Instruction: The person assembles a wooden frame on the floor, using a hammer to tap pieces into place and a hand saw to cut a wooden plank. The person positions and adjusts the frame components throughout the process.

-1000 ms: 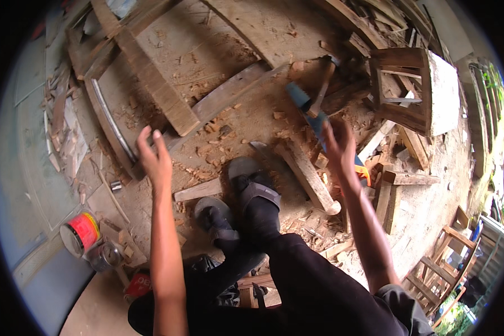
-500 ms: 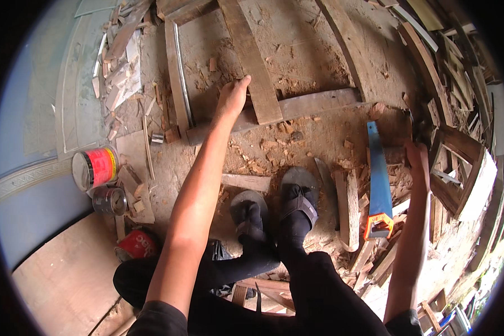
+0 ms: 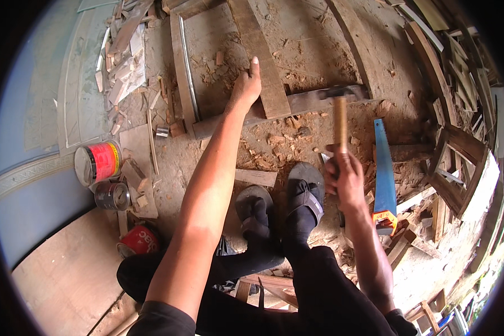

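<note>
My left hand (image 3: 247, 85) is closed round the left edge of a flat wooden plank (image 3: 261, 59), thumb uppermost, close to the plank's near end. That end rests on a wooden crosspiece (image 3: 313, 103) of a frame lying on the ground. In my right hand (image 3: 346, 178) is a hammer (image 3: 340, 120) with a wooden handle. Its dark, motion-blurred head appears over the right part of the crosspiece; whether it touches the wood I cannot tell. To the right of that hand lies a handsaw (image 3: 383, 168) with a blue blade and an orange handle.
Wood chips and offcuts litter the dirt floor round my sandalled feet (image 3: 305, 196). Cans (image 3: 98, 162) stand at the left beside a blue panel (image 3: 33, 117). Scrap timber and a small wooden frame (image 3: 459, 168) crowd the right side.
My right hand has swung left from beyond the handsaw, bringing the hammer over the crosspiece. My left hand keeps its hold on the plank; the whole view has shifted slightly.
</note>
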